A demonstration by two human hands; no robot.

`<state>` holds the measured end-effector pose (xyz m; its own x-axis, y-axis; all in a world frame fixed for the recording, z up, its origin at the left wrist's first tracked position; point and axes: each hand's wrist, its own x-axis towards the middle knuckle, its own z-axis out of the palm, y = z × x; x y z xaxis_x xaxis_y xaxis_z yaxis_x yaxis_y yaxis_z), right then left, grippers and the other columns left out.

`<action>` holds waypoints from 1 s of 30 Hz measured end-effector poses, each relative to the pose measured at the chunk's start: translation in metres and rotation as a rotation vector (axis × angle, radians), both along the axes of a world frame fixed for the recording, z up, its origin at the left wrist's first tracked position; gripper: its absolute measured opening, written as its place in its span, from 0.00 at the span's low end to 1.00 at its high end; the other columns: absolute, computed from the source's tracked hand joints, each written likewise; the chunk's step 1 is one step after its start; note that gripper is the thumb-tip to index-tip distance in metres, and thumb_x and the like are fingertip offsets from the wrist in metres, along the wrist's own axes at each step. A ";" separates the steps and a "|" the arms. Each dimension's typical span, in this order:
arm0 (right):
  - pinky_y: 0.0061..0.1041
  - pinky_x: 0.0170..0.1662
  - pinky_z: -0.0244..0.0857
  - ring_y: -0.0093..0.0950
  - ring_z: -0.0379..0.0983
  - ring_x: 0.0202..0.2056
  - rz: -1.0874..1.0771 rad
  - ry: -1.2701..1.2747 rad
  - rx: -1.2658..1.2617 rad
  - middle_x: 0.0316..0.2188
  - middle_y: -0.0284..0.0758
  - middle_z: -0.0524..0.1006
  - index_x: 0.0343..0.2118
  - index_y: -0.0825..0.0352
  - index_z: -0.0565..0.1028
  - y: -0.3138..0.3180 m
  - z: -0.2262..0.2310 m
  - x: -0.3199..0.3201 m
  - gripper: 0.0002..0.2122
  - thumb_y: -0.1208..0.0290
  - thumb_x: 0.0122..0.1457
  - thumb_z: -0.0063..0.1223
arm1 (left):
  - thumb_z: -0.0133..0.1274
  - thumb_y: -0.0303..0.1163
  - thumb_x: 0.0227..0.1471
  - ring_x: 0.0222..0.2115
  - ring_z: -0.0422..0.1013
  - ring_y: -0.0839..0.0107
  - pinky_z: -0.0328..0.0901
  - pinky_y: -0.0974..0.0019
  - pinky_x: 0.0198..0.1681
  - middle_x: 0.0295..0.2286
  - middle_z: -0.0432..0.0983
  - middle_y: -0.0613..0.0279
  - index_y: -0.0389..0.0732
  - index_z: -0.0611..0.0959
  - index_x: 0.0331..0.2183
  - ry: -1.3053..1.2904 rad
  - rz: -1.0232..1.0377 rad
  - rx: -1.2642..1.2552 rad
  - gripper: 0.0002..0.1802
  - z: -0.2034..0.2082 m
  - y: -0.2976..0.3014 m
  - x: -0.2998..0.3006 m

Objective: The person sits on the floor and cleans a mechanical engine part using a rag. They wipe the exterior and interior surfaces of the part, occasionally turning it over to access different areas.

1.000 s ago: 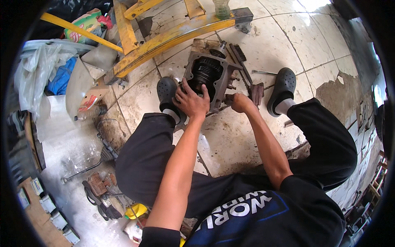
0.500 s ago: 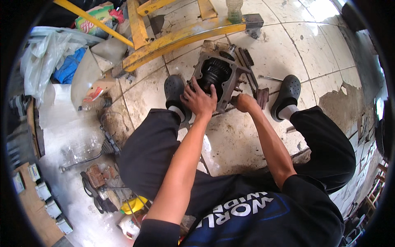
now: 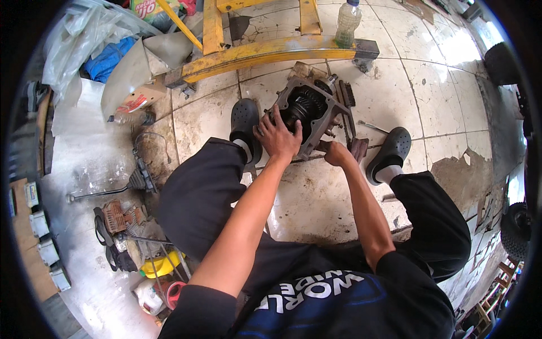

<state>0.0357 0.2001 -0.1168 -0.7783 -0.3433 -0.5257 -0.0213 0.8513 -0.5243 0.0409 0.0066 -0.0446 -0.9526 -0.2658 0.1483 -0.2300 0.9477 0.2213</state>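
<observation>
A grey metal gearbox housing (image 3: 322, 125) lies on the floor between my feet, its open top showing dark, oily gears (image 3: 306, 103). My left hand (image 3: 278, 137) rests on the housing's near left rim, fingers spread, with the thumb reaching over the opening. At the near right corner, my right hand (image 3: 337, 153) is closed in a fist close against the housing. A dark end pokes out of that fist toward the housing; the rest is hidden by the fingers. A shaft end (image 3: 333, 78) sticks out of the gearbox's far side.
Right of the gearbox lie a dark brush (image 3: 347, 95) and a thin metal tool (image 3: 374, 126). A yellow steel frame (image 3: 265, 63) stands beyond, bearing a plastic bottle (image 3: 347, 25). On the left are a boot-covered lever (image 3: 141, 178), plastic sheeting (image 3: 84, 28) and a cardboard box (image 3: 141, 97).
The view has shifted, so the scene sits lower in the picture. Both hands keep nearly the same places at the gearbox housing, the left spread and the right closed.
</observation>
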 end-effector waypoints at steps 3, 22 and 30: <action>0.41 0.45 0.68 0.50 0.75 0.41 -0.184 0.057 -0.142 0.35 0.54 0.78 0.41 0.69 0.78 -0.002 0.037 0.025 0.17 0.65 0.49 0.53 | 0.49 0.57 0.50 0.56 0.56 0.48 0.44 0.34 0.59 0.52 0.60 0.42 0.44 0.57 0.62 -0.006 0.016 -0.006 0.45 0.003 0.004 -0.002; 0.25 0.45 0.68 0.27 0.74 0.39 -0.706 -0.289 -0.859 0.39 0.37 0.77 0.45 0.75 0.73 0.109 0.115 0.052 0.14 0.76 0.56 0.50 | 0.49 0.44 0.58 0.52 0.63 0.54 0.57 0.50 0.54 0.46 0.70 0.54 0.41 0.74 0.49 0.350 -0.468 0.277 0.22 0.029 0.039 0.050; 0.19 0.30 0.63 0.18 0.69 0.28 -0.512 -0.170 -0.851 0.30 0.29 0.76 0.45 0.71 0.76 0.115 0.172 0.064 0.17 0.74 0.50 0.54 | 0.46 0.59 0.58 0.41 0.73 0.68 0.66 0.63 0.47 0.43 0.77 0.57 0.34 0.77 0.49 -0.586 -0.118 2.102 0.36 0.088 0.069 0.057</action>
